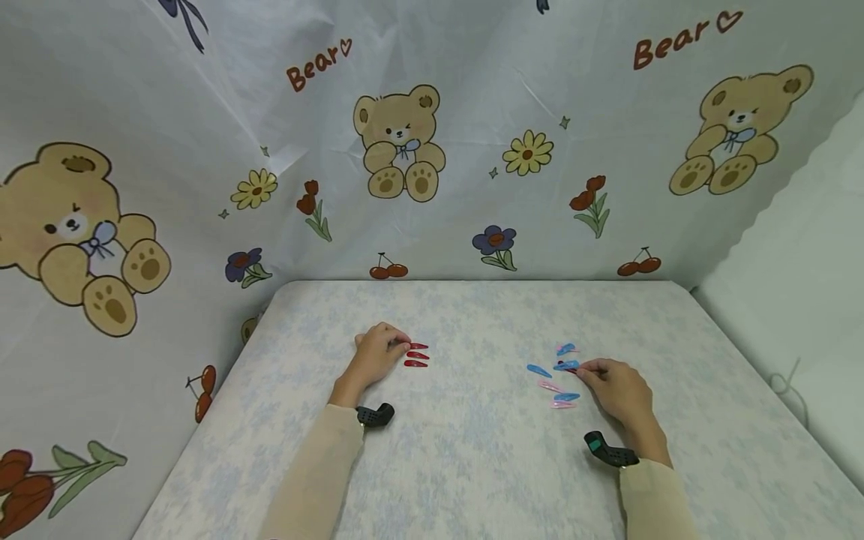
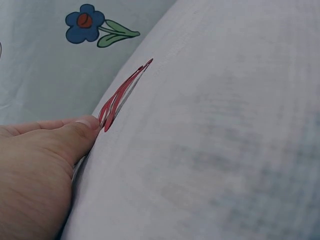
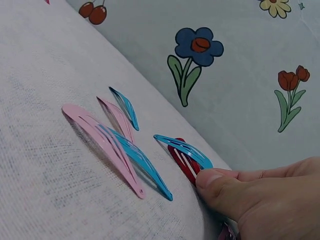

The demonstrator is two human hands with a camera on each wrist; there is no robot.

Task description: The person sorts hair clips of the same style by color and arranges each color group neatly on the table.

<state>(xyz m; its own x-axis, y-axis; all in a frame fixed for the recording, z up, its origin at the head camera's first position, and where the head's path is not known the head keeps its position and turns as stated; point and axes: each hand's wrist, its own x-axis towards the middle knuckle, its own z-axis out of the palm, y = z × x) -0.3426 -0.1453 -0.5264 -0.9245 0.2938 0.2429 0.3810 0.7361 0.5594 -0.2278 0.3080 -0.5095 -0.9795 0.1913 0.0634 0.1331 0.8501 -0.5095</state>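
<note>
Three red hair clips point(image 1: 417, 355) lie in a short column left of the table's middle. My left hand point(image 1: 378, 352) pinches the end of the farthest one between thumb and finger; in the left wrist view its fingertips point(image 2: 89, 121) meet at the red clips' near end. On the right, my right hand point(image 1: 619, 390) grips one end of another red hair clip point(image 3: 186, 162) with thumb and forefinger. A blue hair clip point(image 3: 184, 146) lies across that red one. Beside them are a pink hair clip point(image 3: 102, 145) and a blue hair clip point(image 3: 145, 167), overlapping.
Further blue point(image 1: 538, 370) and pink point(image 1: 550, 386) hair clips lie loosely around the right hand, with a blue-and-pink pair point(image 1: 566, 349) just beyond. The pale patterned table point(image 1: 472, 450) meets a bear-print curtain point(image 1: 466, 150) at its back edge.
</note>
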